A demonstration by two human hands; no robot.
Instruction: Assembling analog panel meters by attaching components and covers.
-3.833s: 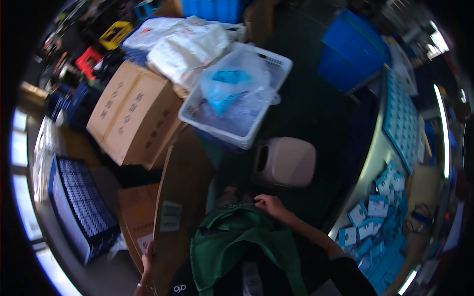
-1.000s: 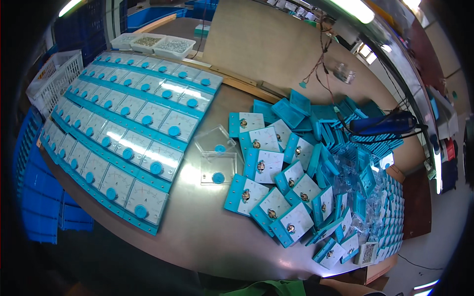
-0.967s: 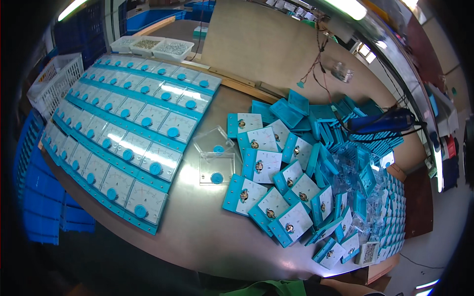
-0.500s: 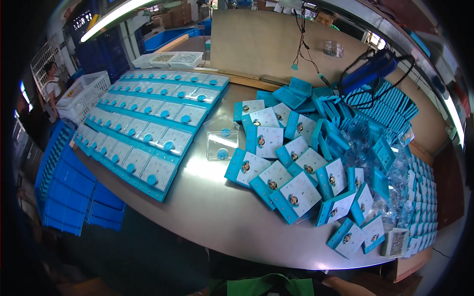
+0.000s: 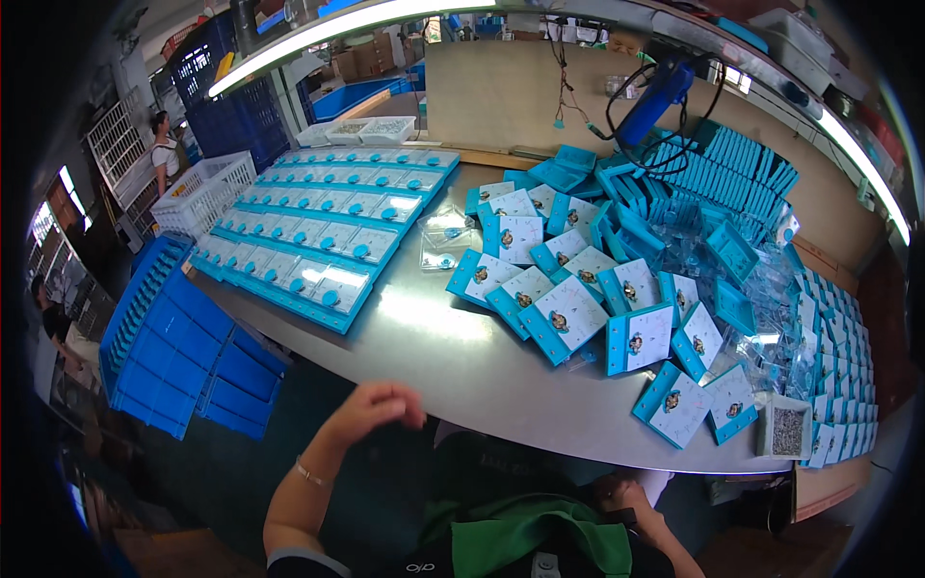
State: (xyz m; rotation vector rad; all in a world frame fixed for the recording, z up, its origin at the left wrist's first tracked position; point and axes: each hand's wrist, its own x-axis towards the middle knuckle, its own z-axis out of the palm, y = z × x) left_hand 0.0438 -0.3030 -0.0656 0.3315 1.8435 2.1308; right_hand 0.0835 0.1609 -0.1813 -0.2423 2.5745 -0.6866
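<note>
Here at left, finished-looking teal meters (image 5: 344, 274) lie flat in slanting rows, clear fronts on, blue knobs showing. Over on the right, uncovered meters (image 5: 565, 320) sprawl at odd angles, white faces up, brassy workings exposed, with clear covers (image 5: 436, 254) between the groups.

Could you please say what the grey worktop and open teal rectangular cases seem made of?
Smooth grey worktop: probably satin sheet metal, given its blurred glare. Open teal rectangular cases: likely moulded plastic, faintly glossy, judging by uniform colour and thin walls.
</note>
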